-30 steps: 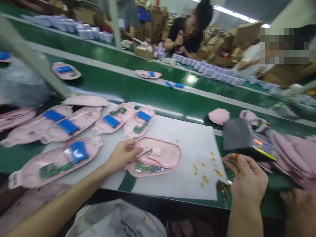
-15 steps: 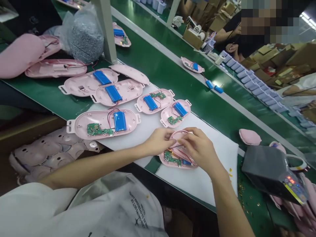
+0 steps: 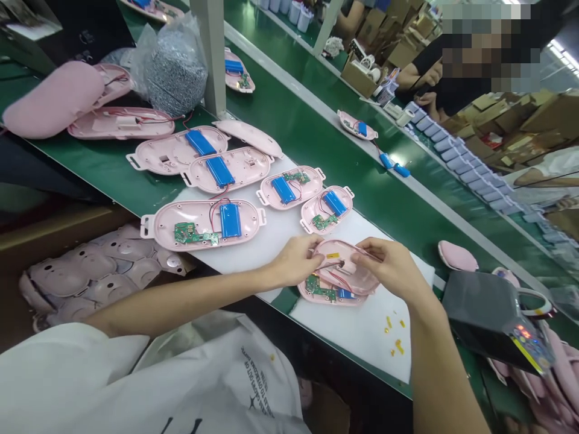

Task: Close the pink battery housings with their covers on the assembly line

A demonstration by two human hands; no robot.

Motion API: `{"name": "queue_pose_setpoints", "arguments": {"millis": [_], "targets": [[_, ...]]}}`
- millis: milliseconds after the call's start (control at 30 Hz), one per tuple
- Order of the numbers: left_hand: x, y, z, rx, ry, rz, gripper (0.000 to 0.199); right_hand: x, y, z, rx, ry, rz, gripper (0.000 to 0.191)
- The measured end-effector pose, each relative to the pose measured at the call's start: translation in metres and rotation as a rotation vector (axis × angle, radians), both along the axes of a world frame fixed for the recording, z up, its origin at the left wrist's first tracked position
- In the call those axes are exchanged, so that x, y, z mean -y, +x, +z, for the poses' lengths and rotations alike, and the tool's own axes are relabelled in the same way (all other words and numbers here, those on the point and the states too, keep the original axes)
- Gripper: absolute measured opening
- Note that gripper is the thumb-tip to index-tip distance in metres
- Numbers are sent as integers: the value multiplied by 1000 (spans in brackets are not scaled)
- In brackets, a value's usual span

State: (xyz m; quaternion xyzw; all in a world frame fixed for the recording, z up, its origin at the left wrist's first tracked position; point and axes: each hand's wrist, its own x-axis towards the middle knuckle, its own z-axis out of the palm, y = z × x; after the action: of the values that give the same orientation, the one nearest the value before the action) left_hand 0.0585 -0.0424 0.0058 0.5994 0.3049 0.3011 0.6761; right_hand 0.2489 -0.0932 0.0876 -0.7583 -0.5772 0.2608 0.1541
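My left hand [image 3: 294, 260] and my right hand [image 3: 389, 268] both hold a pink plastic shell half [image 3: 344, 267] tilted up over the white sheet. Thin red and black wires run across its inside. Below it lies a second pink shell half [image 3: 332, 295] carrying a green circuit board [image 3: 319, 287] and a blue battery [image 3: 344, 293], partly hidden by the raised half. To the left, several pink shells [image 3: 203, 224] lie open, holding blue batteries and green boards.
A white sheet [image 3: 357, 328] with yellow tape bits [image 3: 393, 334] lies on the green conveyor belt [image 3: 384, 181]. A black device with a lit display [image 3: 491, 319] stands to the right. A bag of grey pellets [image 3: 174, 75] and a co-worker [image 3: 427, 78] are further away.
My view has swung left since the oldest frame. My hands have moved apart, and the upper shell half now stands tilted up, showing its inside and wires.
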Motion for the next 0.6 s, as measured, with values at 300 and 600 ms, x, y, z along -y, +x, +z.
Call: {"name": "queue_pose_setpoints", "arguments": {"millis": [300,600], "targets": [[-3,-20,9,-86,465,-317,22,55,-17,-8,195,510,246,12],[-22,-2,60,-580,719,-756,79,126,-53,-84,330,907,236,19]]}}
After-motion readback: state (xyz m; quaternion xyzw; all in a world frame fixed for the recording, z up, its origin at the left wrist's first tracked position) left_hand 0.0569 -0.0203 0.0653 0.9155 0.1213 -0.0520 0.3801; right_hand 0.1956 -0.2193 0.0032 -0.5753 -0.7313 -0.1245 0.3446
